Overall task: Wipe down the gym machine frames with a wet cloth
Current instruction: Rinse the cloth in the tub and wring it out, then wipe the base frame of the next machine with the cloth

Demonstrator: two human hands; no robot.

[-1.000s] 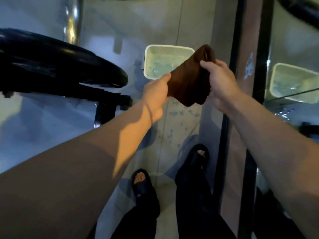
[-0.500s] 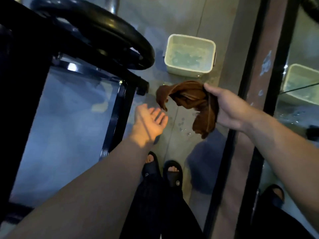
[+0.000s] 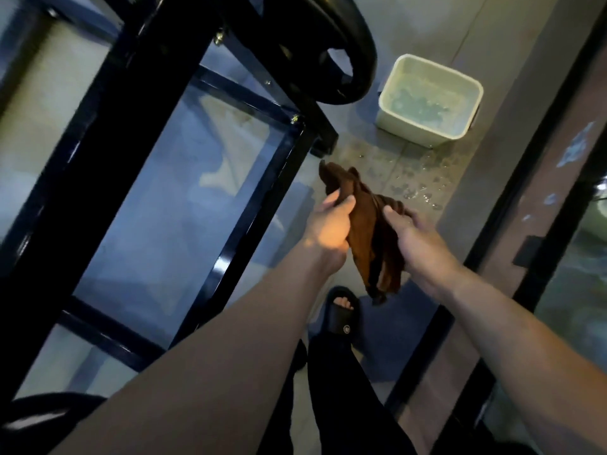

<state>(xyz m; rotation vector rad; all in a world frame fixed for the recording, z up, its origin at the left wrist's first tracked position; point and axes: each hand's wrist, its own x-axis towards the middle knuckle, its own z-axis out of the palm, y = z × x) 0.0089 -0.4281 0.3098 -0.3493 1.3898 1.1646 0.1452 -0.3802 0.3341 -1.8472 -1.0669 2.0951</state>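
Both the left hand [image 3: 328,224] and right hand [image 3: 414,241] pinch a limp brown cloth [image 3: 371,231] over wet grey floor [image 3: 410,178], beside glossy black square-tube frame [image 3: 262,198] and a pale rectangular water tub [image 3: 423,126].

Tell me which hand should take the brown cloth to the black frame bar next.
Left, probably. The left hand already pinches the cloth and sits beside the frame bar; the right hand holds the cloth's far side.
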